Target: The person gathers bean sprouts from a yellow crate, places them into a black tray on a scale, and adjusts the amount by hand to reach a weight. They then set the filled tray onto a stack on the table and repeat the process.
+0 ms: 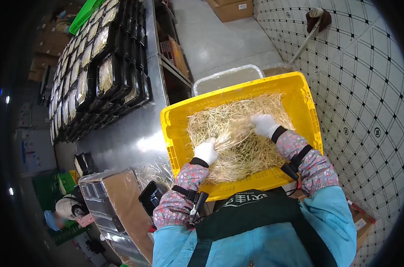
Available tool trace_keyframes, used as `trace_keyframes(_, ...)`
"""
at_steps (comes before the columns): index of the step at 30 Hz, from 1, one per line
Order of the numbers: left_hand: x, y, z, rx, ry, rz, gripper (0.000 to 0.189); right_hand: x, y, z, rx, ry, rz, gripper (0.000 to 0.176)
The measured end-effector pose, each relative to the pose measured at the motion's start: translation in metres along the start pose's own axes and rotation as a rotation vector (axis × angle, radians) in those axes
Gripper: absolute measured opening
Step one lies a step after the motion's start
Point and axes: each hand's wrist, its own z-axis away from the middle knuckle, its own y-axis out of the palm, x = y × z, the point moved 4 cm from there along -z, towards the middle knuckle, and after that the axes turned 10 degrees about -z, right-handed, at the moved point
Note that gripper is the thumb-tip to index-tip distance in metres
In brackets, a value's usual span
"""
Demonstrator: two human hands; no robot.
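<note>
A yellow plastic crate [306, 95] stands in front of me, filled with a tangled heap of pale, thin sprout-like stalks [269, 155]. My white-gloved left hand [206, 152] is closed on one end of a loose bundle of stalks [235, 132] above the heap. At the bundle's other end, my white-gloved right hand [264, 126] grips it near the crate's middle right. The bundle stretches between both hands and looks slightly blurred. Parts of the fingers are hidden by stalks and gloves.
To the left, a metal table [135, 129] bears tall stacks of black trays [106, 75] with pale stalks. A cardboard box [126, 196] and a dark-screened device [152, 196] are near my left arm. Behind the crate is a whitish container [228, 75]. Another person [68, 207] is at lower left.
</note>
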Motion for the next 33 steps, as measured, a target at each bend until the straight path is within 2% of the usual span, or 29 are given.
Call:
trace_keyframes(2, 0.006, -0.003, 0.02, -0.057, 0.065, -0.048, 0.042, -0.016, -0.024, -0.004, -0.205, 0.012, -0.005, 0.023)
trace_keyframes(5, -0.002, 0.006, 0.036, -0.272, 0.243, -0.104, 0.043, 0.024, -0.056, -0.013, -0.154, 0.075, 0.0, 0.031)
trace_keyframes(6, -0.01, 0.011, 0.035, -0.212, 0.25, -0.187, 0.061, 0.037, -0.048, -0.018, -0.131, 0.098, -0.018, 0.036)
trace_keyframes(8, -0.029, 0.005, 0.037, -0.253, 0.21, -0.172, 0.075, 0.055, -0.013, -0.027, -0.121, 0.005, -0.023, 0.03)
trace_keyframes(9, -0.033, 0.002, 0.039, -0.274, 0.187, -0.166, 0.083, 0.054, 0.016, -0.031, -0.068, -0.105, -0.06, 0.041)
trace_keyframes(10, -0.027, 0.008, 0.043, -0.167, 0.056, -0.061, 0.096, 0.048, 0.041, -0.034, 0.071, -0.073, 0.007, 0.049)
trace_keyframes(11, -0.018, 0.012, 0.05, -0.206, 0.02, 0.006, 0.095, 0.045, 0.057, -0.035, 0.208, -0.041, 0.073, 0.058)
trace_keyframes(14, 0.022, 0.037, 0.08, -0.259, -0.098, 0.282, 0.088, 0.066, 0.019, -0.033, 0.423, -0.025, 0.106, 0.072)
trace_keyframes(17, 0.037, 0.04, 0.106, -0.385, -0.148, 0.537, 0.067, 0.066, 0.01, -0.054, 0.217, 0.004, 0.018, 0.073)
trace_keyframes(20, 0.035, 0.017, 0.132, -0.384, -0.238, 1.065, 0.052, 0.086, 0.034, -0.053, 0.271, 0.011, -0.058, 0.091)
trace_keyframes(21, 0.036, 0.003, 0.144, -0.474, -0.208, 1.102, 0.044, 0.098, 0.044, -0.049, 0.289, 0.021, -0.109, 0.096)
trace_keyframes(23, 0.046, -0.014, 0.172, -0.596, -0.228, 1.122, 0.042, 0.131, 0.049, -0.013, 0.268, -0.11, 0.082, 0.113)
trace_keyframes(25, 0.06, -0.018, 0.198, -0.7, -0.31, 1.174, 0.04, 0.144, 0.06, 0.018, 0.208, -0.238, 0.217, 0.119)
trace_keyframes(27, 0.071, -0.011, 0.214, -0.725, -0.355, 1.157, 0.04, 0.151, 0.065, 0.037, 0.193, -0.27, 0.348, 0.121)
trace_keyframes(28, 0.067, -0.009, 0.216, -0.67, -0.335, 1.137, 0.041, 0.152, 0.065, 0.04, 0.184, -0.288, 0.416, 0.123)
trace_keyframes(30, 0.055, -0.004, 0.214, -0.568, -0.276, 1.011, 0.043, 0.146, 0.064, 0.03, 0.207, -0.265, 0.349, 0.12)
trace_keyframes(33, 0.046, 0.002, 0.2, -0.489, -0.181, 0.876, 0.045, 0.122, 0.062, -0.005, 0.288, -0.158, 0.126, 0.117)
